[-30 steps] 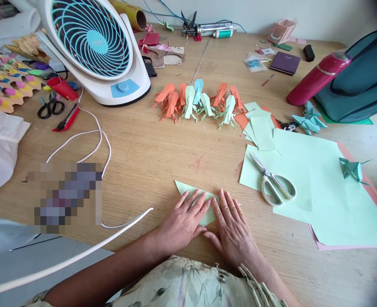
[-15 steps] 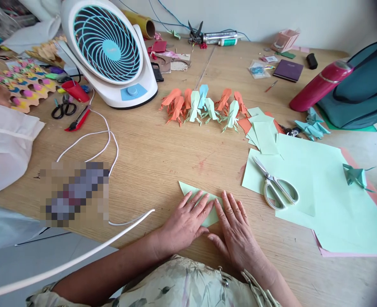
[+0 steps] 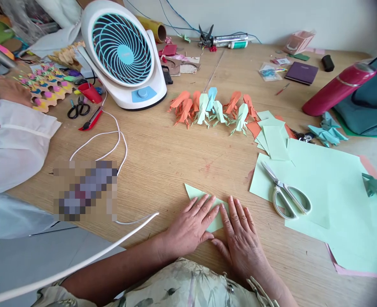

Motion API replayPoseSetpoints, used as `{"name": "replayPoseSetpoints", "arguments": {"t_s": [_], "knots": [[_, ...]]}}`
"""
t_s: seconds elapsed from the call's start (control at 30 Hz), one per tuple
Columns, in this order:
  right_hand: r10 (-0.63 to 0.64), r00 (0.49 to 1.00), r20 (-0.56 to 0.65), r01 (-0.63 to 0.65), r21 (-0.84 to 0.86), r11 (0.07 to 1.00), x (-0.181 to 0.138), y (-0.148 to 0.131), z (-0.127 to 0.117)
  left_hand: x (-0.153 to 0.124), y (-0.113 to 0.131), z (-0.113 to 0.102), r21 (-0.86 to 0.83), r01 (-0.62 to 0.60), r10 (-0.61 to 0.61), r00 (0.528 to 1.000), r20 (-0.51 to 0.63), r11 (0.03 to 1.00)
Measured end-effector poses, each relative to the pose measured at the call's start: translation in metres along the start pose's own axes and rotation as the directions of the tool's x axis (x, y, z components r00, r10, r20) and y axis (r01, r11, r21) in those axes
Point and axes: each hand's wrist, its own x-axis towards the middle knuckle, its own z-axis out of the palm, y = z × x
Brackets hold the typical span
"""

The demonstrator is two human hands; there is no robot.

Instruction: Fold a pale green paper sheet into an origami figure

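Folded pale-green paper (image 3: 197, 195) lay flat on the wooden table (image 3: 162, 157) right in front of the person, pinned under both hands. The left hand (image 3: 191, 224) rested on it with fingers spread and flat, grasping nothing, only pressing down. The right hand (image 3: 241, 236) lay just beside it, also flat and open, its fingertips touching the paper's right part; only the paper's far-left corner showed clear of the fingers.

To the right, a pair of scissors (image 3: 287, 196) lay on large green sheets (image 3: 335, 187), with a pink sheet (image 3: 344, 269) peeking out beneath. Farther off, a row of orange and green origami figures (image 3: 214, 108) stood near the middle of the table. Beyond them to the left stood a white desk fan (image 3: 124, 51), its white cable (image 3: 111, 136) looping across the wood. A red bottle (image 3: 338, 89) lay at the far right, against a teal bag (image 3: 373, 102). At the left edge, another person's white sleeve (image 3: 15, 145) rested on the table.
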Motion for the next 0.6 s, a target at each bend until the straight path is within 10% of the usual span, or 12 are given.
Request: {"name": "replayPoseSetpoints", "arguments": {"t_s": [0.6], "knots": [[0.003,1.0,0.002,-0.003,-0.024,1.0,0.0001,-0.0005,0.0009,-0.0066,0.0025,0.0026,-0.026,0.048,-0.046,0.997,0.06,0.999]]}}
